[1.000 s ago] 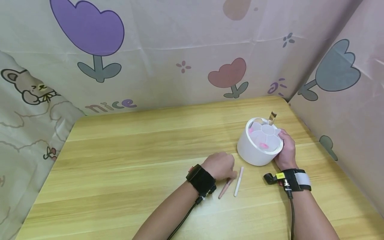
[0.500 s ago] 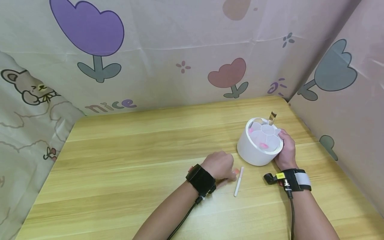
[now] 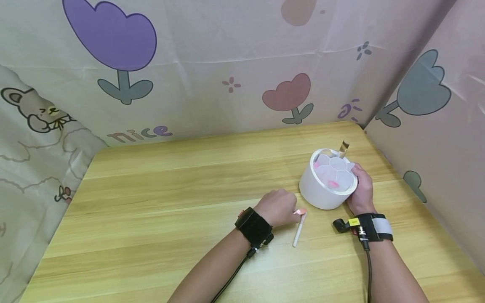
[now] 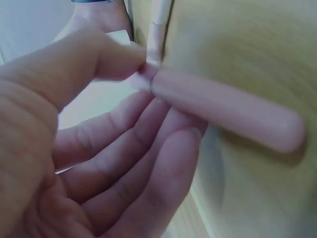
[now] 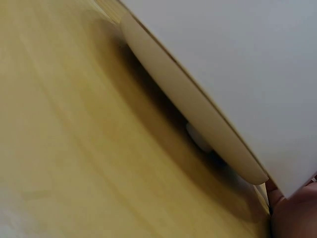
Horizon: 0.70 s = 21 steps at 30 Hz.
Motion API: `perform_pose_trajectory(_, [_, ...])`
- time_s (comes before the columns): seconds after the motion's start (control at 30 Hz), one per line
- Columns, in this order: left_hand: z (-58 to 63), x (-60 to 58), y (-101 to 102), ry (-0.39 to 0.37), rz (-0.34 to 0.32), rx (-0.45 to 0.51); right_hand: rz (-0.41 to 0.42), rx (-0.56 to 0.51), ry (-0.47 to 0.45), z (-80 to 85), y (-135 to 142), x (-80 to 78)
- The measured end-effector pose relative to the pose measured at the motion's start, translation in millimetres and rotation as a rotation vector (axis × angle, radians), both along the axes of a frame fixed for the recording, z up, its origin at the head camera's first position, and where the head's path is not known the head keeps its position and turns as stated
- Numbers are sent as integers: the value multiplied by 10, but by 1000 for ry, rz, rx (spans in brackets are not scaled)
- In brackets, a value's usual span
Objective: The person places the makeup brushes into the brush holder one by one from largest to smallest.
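Note:
My left hand (image 3: 278, 208) pinches a slim makeup brush (image 4: 228, 109) between thumb and fingers, just above the table. Its rounded pink handle fills the left wrist view, and its peach tip (image 3: 301, 211) pokes out beyond the hand in the head view. Close by lies a slim white stick (image 3: 299, 233) with a pinkish upper end; its kind is unclear. At the right, my right hand (image 3: 363, 189) grips the side of a round white holder (image 3: 320, 194) with a translucent, petal-shaped top. Part of that hand is hidden behind the holder.
A flat-ended brush with a golden-brown tip (image 3: 343, 148) stands up at the holder's back rim. The right wrist view shows a small foot (image 5: 198, 138) under the holder's base. Printed curtains (image 3: 204, 101) border the wooden table (image 3: 170, 202).
The pink brush, lying partly under my left hand before, is now pinched and turned, its tip beside the white stick. That stick has shifted slightly. My right hand and the holder stay put.

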<state>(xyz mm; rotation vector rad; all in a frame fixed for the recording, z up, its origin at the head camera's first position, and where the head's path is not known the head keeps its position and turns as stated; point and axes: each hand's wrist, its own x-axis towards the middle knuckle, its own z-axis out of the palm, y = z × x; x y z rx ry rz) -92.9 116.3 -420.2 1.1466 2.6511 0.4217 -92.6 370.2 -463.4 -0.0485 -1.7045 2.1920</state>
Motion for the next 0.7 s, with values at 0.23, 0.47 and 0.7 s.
perform_pose_trajectory(0.23, [2, -16, 6, -10, -9, 60, 24, 15, -3, -3, 8, 5])
perform_pose_trajectory(0.47, [7, -24, 17, 5, -11, 88, 22, 9, -2, 0, 4, 5])
perform_pose_trajectory(0.7, [17, -14, 36, 65, -27, 183, 17, -12, 12, 12, -9, 3])
